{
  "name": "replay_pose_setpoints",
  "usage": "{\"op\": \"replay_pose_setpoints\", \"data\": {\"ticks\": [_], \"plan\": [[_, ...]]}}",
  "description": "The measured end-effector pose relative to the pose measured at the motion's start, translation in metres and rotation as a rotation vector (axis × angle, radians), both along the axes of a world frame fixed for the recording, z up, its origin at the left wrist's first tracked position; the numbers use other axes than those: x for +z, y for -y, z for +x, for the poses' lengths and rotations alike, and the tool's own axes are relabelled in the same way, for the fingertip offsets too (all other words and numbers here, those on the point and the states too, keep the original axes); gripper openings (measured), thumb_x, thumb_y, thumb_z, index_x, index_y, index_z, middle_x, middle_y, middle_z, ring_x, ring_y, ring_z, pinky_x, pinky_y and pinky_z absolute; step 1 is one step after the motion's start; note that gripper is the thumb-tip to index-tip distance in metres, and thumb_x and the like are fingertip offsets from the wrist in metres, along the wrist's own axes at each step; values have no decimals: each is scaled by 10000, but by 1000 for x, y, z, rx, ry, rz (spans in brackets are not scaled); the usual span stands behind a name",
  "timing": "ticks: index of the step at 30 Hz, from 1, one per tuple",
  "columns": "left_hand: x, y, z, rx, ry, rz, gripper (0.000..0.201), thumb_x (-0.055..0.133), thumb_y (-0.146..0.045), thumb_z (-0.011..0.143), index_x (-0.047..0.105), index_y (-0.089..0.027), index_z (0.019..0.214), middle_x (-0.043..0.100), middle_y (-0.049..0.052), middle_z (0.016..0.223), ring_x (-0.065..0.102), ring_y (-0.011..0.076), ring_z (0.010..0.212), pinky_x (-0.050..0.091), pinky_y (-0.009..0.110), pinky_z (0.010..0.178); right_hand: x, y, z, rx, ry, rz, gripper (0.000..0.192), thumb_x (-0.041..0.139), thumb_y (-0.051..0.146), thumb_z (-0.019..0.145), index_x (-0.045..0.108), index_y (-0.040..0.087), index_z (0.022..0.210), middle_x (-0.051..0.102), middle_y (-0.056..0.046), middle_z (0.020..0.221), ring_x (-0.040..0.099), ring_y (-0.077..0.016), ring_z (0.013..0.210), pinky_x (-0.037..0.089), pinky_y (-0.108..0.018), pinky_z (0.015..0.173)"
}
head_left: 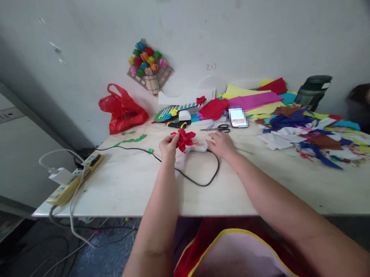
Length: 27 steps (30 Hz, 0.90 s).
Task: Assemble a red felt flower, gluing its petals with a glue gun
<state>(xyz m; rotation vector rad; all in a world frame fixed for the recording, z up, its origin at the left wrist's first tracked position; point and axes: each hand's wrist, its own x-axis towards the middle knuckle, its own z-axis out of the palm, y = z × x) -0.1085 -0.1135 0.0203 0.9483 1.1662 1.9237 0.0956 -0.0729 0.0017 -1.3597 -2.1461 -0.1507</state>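
Note:
A red flower of folded paper or cloth (185, 139) is pinched between the thumb and fingers of my left hand (169, 147). Just right of it lies a white glue gun (200, 148), partly behind the flower, its black cord (204, 185) looping across the table. My right hand (222, 144) hovers or rests beside the glue gun's cord end, fingers apart and nothing visible in them. Whether its fingertips touch the table I cannot tell. Beyond that hand are black-handled scissors (222, 128).
A power strip (80, 179) sits at the table's left edge. Along the wall are a red plastic bag (124, 111), a utility knife (177, 125), coloured sheets (252, 101), a phone (239, 118) and a dark bottle (313, 92). Scraps (317, 131) cover the right side.

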Motion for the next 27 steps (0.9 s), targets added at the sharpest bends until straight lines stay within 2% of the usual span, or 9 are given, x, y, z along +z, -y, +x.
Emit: {"op": "replay_pose_setpoints", "data": {"ticks": [2,6,12,16,20,23,27], "plan": [[-2,-3,0,23,7,6,380,818,-434,514,698,-119,688,635,12,590,584,112,555,470,230,563,3,11,-13,83,61,-26,406,473,285,860,615,128,1207,662,-128,1068,557,-265,1025,392,-363,911],[-3,-5,1,62,15,12,385,820,-436,497,702,-122,687,651,21,615,587,119,562,480,242,579,5,26,-36,132,186,-88,506,504,235,808,520,162,1308,643,-131,1102,544,-280,1038,386,-371,889],[-5,-5,1,93,-62,14,355,794,-448,550,704,-129,677,638,16,595,574,116,557,452,230,564,2,27,-51,102,260,-103,567,497,175,780,463,138,1346,623,-144,1129,522,-283,1076,382,-370,910],[-9,-9,-2,109,-90,23,369,772,-473,572,706,-131,694,639,19,606,580,123,572,454,234,570,1,28,-47,52,223,-89,491,498,174,779,540,179,1268,634,-128,1097,533,-268,1057,402,-357,884],[-10,-9,-4,127,-104,25,378,758,-489,589,706,-132,701,646,27,626,591,130,602,458,236,591,5,27,-35,-43,168,-145,368,504,249,801,626,214,1146,661,-119,1039,577,-264,1000,436,-337,795],[-6,-5,-2,121,-100,38,371,750,-487,602,705,-133,702,644,24,627,589,127,604,455,234,599,10,24,-24,-147,44,-211,291,485,324,822,675,233,1023,688,-101,993,623,-265,928,451,-332,733],[-3,0,0,108,-122,60,372,718,-498,642,700,-129,686,619,15,585,559,117,569,437,229,571,17,18,-12,-211,-185,-270,321,530,405,786,678,237,1017,710,-92,942,642,-275,913,463,-333,726]]}}
